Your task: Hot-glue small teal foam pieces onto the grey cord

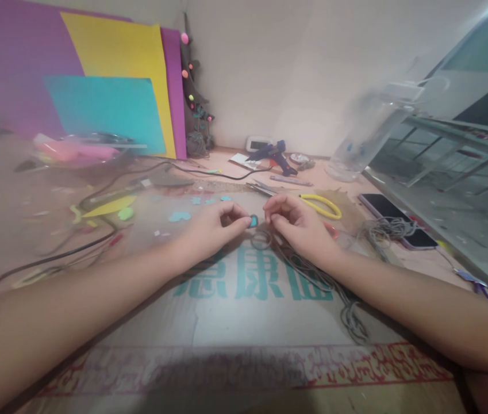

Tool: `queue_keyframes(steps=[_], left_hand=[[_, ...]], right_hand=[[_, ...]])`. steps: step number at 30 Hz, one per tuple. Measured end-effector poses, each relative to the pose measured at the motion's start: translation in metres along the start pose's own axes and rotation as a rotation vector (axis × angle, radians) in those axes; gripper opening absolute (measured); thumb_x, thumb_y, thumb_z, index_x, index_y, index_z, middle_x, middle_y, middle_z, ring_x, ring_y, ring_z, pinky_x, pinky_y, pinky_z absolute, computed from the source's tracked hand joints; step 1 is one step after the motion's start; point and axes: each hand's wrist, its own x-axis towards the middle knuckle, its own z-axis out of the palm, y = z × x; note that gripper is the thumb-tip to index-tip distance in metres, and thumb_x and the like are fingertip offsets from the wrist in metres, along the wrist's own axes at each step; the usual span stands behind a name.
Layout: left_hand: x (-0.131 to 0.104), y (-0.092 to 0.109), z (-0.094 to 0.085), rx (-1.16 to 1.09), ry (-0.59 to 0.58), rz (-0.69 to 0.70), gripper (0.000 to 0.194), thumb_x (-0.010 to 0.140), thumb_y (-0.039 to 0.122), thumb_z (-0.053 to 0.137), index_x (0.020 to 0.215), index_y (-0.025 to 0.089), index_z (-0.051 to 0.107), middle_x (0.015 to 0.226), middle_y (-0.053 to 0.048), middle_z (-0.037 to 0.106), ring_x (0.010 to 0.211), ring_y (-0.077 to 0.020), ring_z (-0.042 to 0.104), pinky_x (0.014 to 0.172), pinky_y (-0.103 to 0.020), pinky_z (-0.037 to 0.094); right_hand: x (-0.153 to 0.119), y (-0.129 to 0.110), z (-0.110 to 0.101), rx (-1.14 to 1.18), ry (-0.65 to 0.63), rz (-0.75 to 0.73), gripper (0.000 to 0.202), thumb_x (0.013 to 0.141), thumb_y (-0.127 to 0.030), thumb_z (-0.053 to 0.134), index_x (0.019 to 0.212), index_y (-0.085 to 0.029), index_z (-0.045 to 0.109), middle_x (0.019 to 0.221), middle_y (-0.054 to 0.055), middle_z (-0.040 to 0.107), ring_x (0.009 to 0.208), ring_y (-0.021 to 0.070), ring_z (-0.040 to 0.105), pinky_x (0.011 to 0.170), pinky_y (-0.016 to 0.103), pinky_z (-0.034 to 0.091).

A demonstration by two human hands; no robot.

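Observation:
Between the thumb and fingers of my left hand [230, 223] is a small teal piece with a dark edge [253, 221]. My right hand [289, 221] is just to its right, apart from it, with the thumb and fingers pinched together; whatever they hold is too small to make out. Grey cord [304, 264] runs from beneath my right hand in loose loops toward the front right. Both hands are above a cardboard sheet [226, 325] with green printed characters.
Yellow-handled scissors [323, 206] lie behind my right hand. A glue gun [273, 154] rests near the wall. Phones [381, 206] with tangled cord are at the right, near a clear plastic jug [364, 138]. Teal cutouts [179, 217] and a black cable [54, 257] lie left.

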Motion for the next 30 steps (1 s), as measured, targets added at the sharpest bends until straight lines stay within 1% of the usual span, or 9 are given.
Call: queue_keyframes(steps=[2, 4, 7, 11, 14, 17, 21, 26, 30], left_hand=[[0.0000, -0.0008, 0.0003, -0.005, -0.003, -0.003, 0.025, 0.088, 0.041, 0.057, 0.086, 0.017, 0.067, 0.083, -0.002, 0.070, 0.073, -0.0162, 0.060, 0.066, -0.028, 0.043], [0.0001, -0.0021, 0.0007, -0.009, -0.003, -0.009, 0.026, 0.087, 0.042, 0.057, 0.087, 0.018, 0.067, 0.083, -0.002, 0.070, 0.071, -0.0162, 0.060, 0.064, -0.027, 0.043], [0.0004, -0.0036, 0.0012, -0.031, -0.005, -0.008, 0.028, 0.087, 0.043, 0.057, 0.088, 0.017, 0.067, 0.082, -0.002, 0.070, 0.071, -0.0160, 0.060, 0.063, -0.027, 0.042], [0.0002, -0.0038, 0.0013, -0.045, -0.007, -0.016, 0.029, 0.088, 0.044, 0.057, 0.087, 0.017, 0.067, 0.079, -0.001, 0.068, 0.069, -0.0154, 0.059, 0.062, -0.026, 0.041], [0.0001, -0.0033, 0.0011, -0.042, -0.011, -0.013, 0.028, 0.088, 0.043, 0.057, 0.087, 0.017, 0.067, 0.078, -0.001, 0.068, 0.069, -0.0152, 0.058, 0.062, -0.026, 0.041], [0.0002, -0.0021, 0.0010, -0.028, -0.002, 0.005, 0.027, 0.087, 0.042, 0.058, 0.085, 0.017, 0.067, 0.079, -0.002, 0.068, 0.070, -0.0157, 0.059, 0.063, -0.026, 0.043], [0.0005, 0.0001, 0.0016, -0.049, -0.012, -0.038, 0.026, 0.087, 0.042, 0.058, 0.085, 0.017, 0.065, 0.076, -0.002, 0.068, 0.068, -0.0159, 0.059, 0.060, -0.026, 0.043], [-0.0003, -0.0005, 0.0015, -0.045, -0.008, -0.025, 0.026, 0.087, 0.042, 0.059, 0.083, 0.018, 0.067, 0.076, -0.001, 0.068, 0.068, -0.0158, 0.059, 0.061, -0.026, 0.043], [-0.0010, -0.0012, 0.0010, -0.065, -0.017, -0.044, 0.025, 0.088, 0.041, 0.059, 0.082, 0.019, 0.067, 0.072, 0.000, 0.066, 0.064, -0.0147, 0.058, 0.057, -0.025, 0.042]], right_hand=[[-0.0001, -0.0006, -0.0004, 0.006, -0.009, 0.015, 0.023, 0.077, -0.008, 0.047, 0.094, -0.021, 0.057, 0.072, -0.003, 0.061, 0.068, 0.0128, 0.059, 0.067, 0.029, 0.047], [-0.0001, -0.0021, 0.0006, 0.042, 0.004, 0.032, 0.024, 0.078, -0.008, 0.047, 0.095, -0.021, 0.056, 0.075, -0.001, 0.066, 0.073, 0.0139, 0.064, 0.074, 0.032, 0.051], [0.0002, -0.0041, 0.0034, 0.135, 0.018, 0.076, 0.020, 0.083, -0.015, 0.052, 0.101, -0.022, 0.054, 0.087, 0.003, 0.072, 0.087, 0.0162, 0.069, 0.085, 0.036, 0.054], [0.0013, -0.0022, 0.0041, 0.227, -0.009, 0.128, 0.021, 0.085, -0.023, 0.059, 0.106, -0.023, 0.053, 0.094, 0.004, 0.074, 0.090, 0.0157, 0.070, 0.088, 0.036, 0.054], [0.0025, 0.0010, 0.0018, 0.263, -0.016, 0.163, 0.027, 0.084, -0.028, 0.065, 0.108, -0.023, 0.053, 0.094, 0.004, 0.075, 0.085, 0.0148, 0.071, 0.086, 0.035, 0.055], [0.0034, 0.0016, -0.0008, 0.241, 0.016, 0.186, 0.033, 0.080, -0.031, 0.072, 0.107, -0.023, 0.054, 0.085, 0.001, 0.074, 0.077, 0.0156, 0.071, 0.077, 0.032, 0.056], [0.0030, -0.0031, -0.0031, 0.169, 0.093, 0.155, 0.028, 0.078, -0.033, 0.074, 0.097, -0.022, 0.057, 0.073, -0.002, 0.071, 0.070, 0.0156, 0.070, 0.067, 0.029, 0.054], [0.0021, -0.0064, -0.0036, 0.187, 0.070, 0.156, 0.018, 0.087, -0.034, 0.066, 0.098, -0.021, 0.060, 0.081, 0.002, 0.074, 0.076, 0.0152, 0.070, 0.077, 0.032, 0.056], [0.0017, -0.0024, -0.0046, 0.325, 0.051, 0.223, 0.016, 0.090, -0.029, 0.061, 0.105, -0.022, 0.059, 0.087, 0.004, 0.076, 0.084, 0.0158, 0.071, 0.078, 0.031, 0.056]])
